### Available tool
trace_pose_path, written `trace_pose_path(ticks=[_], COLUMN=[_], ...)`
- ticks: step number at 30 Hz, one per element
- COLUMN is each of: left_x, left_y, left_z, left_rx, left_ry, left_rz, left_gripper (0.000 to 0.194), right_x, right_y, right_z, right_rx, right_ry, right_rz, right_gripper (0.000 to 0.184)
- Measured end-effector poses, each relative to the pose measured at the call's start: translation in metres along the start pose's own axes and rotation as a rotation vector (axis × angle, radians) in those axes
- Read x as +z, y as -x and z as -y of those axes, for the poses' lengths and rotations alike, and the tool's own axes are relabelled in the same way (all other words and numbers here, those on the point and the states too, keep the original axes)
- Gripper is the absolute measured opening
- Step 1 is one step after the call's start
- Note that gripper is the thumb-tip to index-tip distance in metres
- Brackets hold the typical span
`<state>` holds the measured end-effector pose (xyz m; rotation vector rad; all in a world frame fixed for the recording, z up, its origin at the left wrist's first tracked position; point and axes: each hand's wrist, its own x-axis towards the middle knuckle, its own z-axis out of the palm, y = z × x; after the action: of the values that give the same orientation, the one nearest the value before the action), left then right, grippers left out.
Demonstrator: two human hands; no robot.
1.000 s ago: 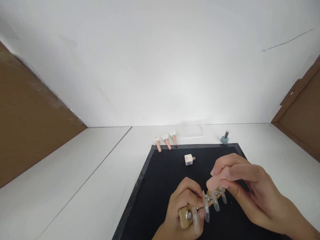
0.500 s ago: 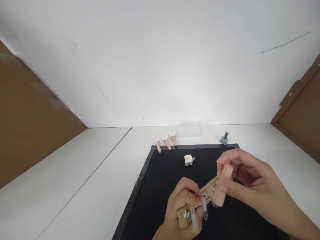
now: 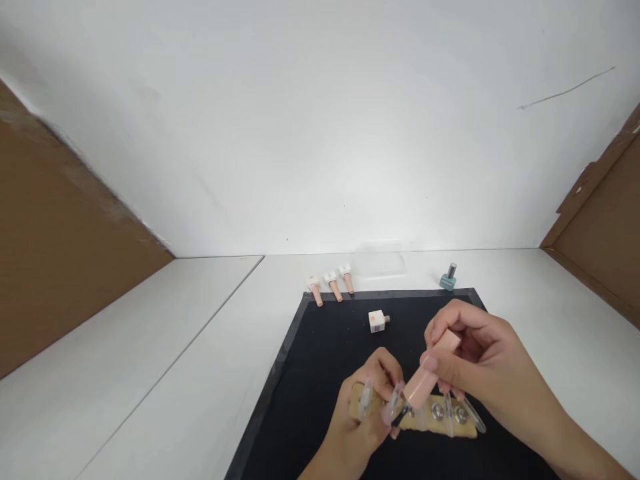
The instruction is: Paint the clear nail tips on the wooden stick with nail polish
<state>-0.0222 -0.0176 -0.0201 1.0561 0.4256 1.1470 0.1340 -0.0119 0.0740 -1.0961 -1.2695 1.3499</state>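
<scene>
My right hand (image 3: pixel 493 363) pinches the pink cap of a nail polish brush (image 3: pixel 424 379), its dark bristles angled down to the left. The bristle tip is at a clear false nail tip (image 3: pixel 392 407); whether it touches, I cannot tell. Around a tan strip (image 3: pixel 465 428) my left hand (image 3: pixel 350 420) is closed, thumb and fingers near that nail. Several clear nail tips stand along the strip, with round metal pieces between them. Beyond the hands, a white nail polish bottle (image 3: pixel 377 321) without its cap sits on the black mat (image 3: pixel 320 373), neck pointing right.
Three white bottles with pink caps, one of them a nail polish bottle (image 3: pixel 334 285), lie at the mat's far left edge. A teal bottle (image 3: pixel 449 279) stands at the far right. Behind the mat is a clear plastic tray (image 3: pixel 380 263). Brown panels (image 3: pixel 60 253) flank the white table.
The strip has turned from slanting upward to nearly level, its right end lower. My right hand has tilted the brush, and its bristles now show at a nail tip.
</scene>
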Motion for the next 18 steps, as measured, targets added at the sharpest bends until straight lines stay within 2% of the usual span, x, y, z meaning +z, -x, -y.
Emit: trace_pose_path(ticks=[11, 18], left_x=[0.0016, -0.0009], left_y=[-0.0024, -0.0039], left_z=[-0.0006, -0.0016], left_rx=[0.001, -0.006], left_ry=[-0.049, -0.077], left_rz=[-0.014, -0.037], left_gripper=[0.040, 0.038], right_x=[0.0013, -0.0006], right_y=[0.0015, 0.0065], right_z=[-0.0013, -0.0008], right_rx=[-0.112, -0.283], right_ry=[0.197, 0.365], right_rz=[-0.008, -0.036], right_gripper=[0.024, 0.026])
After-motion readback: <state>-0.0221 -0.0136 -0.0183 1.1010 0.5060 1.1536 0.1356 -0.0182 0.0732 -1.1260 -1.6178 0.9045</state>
